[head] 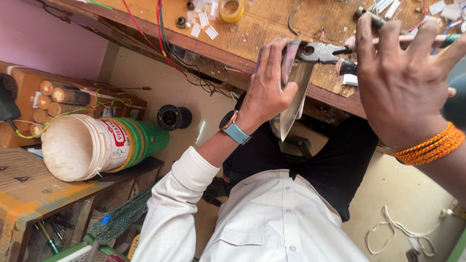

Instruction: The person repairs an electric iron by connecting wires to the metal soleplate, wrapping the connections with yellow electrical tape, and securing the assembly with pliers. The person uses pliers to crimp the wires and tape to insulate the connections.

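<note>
From the head camera, looking down: the left hand [269, 85] is clenched around a shiny metal strip [293, 99], pinching its upper end while the pointed lower end hangs down over the dark trousers [335, 167], just off the near edge of the wooden workbench [272, 29]. The right hand [400, 85] is wrapped round the pink handles of a pair of pliers [323, 52], and the jaws sit right at the top of that strip, touching it by the look of things. To do this well, I'd say keep the strip braced firmly and the pliers square to its edge, so nothing twists or slips toward the fingers. A roll of yellow tape [231, 9] lies far across the bench; a white bucket [92, 145] rests on its side at the left. What the pliers actually bite is hidden behind the left hand's fingers, and the handle ends run out of frame.
</note>
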